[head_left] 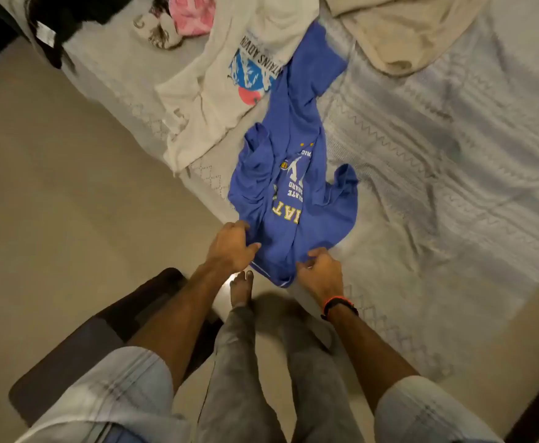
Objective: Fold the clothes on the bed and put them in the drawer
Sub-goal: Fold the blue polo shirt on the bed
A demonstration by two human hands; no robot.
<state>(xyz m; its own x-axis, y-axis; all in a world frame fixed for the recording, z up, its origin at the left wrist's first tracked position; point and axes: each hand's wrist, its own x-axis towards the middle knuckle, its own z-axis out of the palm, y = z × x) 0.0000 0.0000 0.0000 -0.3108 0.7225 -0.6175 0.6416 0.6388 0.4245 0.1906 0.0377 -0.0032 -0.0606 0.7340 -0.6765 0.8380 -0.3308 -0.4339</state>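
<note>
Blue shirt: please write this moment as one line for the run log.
phase: folding | blue shirt: crumpled on bed | left hand: grips near edge | right hand: grips near edge | white shirt: unfolded

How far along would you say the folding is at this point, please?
Early. Nothing visible is folded yet, and no drawer is in view. In hand: the left hand and right hand grip the near edge of the crumpled blue shirt. Left: the white printed shirt, the pink garment and the beige cloth lie unfolded.

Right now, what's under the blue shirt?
The blue shirt lies on the bed cover, its far end overlapping the white printed shirt. Anything else beneath is hidden.
</note>
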